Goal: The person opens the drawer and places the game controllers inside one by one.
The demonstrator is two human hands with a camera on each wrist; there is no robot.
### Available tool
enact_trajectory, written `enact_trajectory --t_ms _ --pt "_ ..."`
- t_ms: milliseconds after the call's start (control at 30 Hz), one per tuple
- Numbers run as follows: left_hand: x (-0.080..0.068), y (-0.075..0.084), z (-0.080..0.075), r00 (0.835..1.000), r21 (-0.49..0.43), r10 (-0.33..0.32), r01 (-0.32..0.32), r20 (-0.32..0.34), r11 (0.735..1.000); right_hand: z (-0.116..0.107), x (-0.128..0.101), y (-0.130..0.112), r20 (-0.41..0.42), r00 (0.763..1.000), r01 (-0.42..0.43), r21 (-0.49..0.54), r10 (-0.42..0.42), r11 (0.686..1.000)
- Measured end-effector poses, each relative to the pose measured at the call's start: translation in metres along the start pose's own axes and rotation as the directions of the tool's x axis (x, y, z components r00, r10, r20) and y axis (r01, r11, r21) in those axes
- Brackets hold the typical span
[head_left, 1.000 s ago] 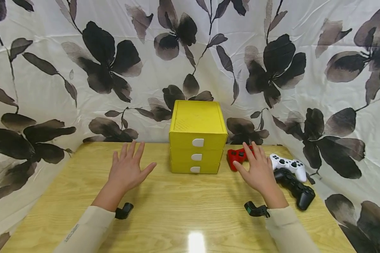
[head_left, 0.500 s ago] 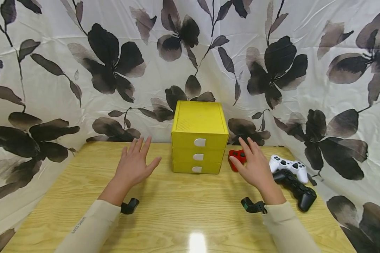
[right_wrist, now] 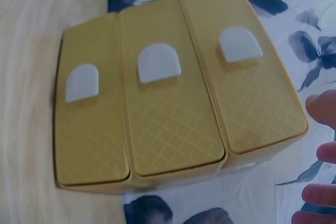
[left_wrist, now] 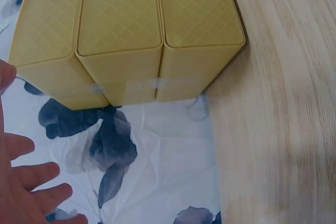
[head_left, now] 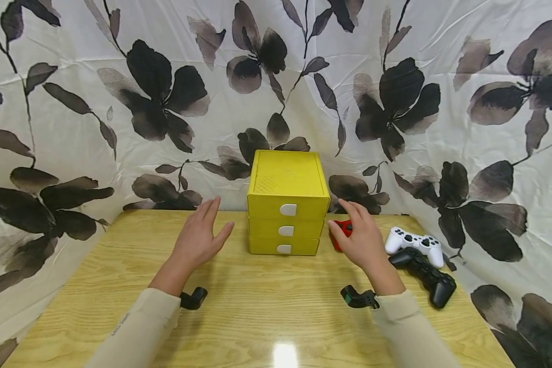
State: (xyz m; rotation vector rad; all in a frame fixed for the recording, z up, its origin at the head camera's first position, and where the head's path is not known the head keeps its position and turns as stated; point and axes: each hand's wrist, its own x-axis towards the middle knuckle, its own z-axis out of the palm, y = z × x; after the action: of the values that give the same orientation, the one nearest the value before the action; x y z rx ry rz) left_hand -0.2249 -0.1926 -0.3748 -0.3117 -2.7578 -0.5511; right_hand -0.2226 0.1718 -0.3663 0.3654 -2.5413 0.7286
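A yellow drawer box with three stacked drawers and white tabs stands at the back middle of the wooden table; its drawers are all closed. To its left, my left hand hovers with straight fingers and the thumb spread toward the box. On the other side is my right hand, fingers extended, in front of a red game controller that it partly covers. Both hands are apart from the box and hold nothing. The left wrist view shows the box's side and drawer fronts; in the right wrist view the white tabs show.
A white game controller and a black game controller lie together at the table's right edge. Behind the table hangs a white cloth with dark flowers. Each wrist wears a small black camera mount.
Both hands have moved inward toward the yellow box, the left going right and the right going left, and they have turned more side-on. The box and the controllers stay in place.
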Motion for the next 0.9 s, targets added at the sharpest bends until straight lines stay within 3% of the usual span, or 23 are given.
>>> enact_trajectory --t_ms 433,633,900 --pt "0.014 0.005 0.003 0.999 -0.182 -0.034 0.036 0.011 0.983 0.012 0.005 -0.015 -0.138 0.99 0.048 0.121 -0.031 0.991" --pt "0.021 0.009 0.006 0.999 -0.26 -0.047 0.048 0.008 0.965 0.018 0.009 -0.023 -0.156 0.987 0.064 0.185 -0.035 0.981" --pt "0.03 0.016 0.007 0.996 -0.293 -0.076 0.088 0.05 0.952 0.026 0.013 -0.031 -0.164 0.985 0.091 0.268 -0.048 0.959"
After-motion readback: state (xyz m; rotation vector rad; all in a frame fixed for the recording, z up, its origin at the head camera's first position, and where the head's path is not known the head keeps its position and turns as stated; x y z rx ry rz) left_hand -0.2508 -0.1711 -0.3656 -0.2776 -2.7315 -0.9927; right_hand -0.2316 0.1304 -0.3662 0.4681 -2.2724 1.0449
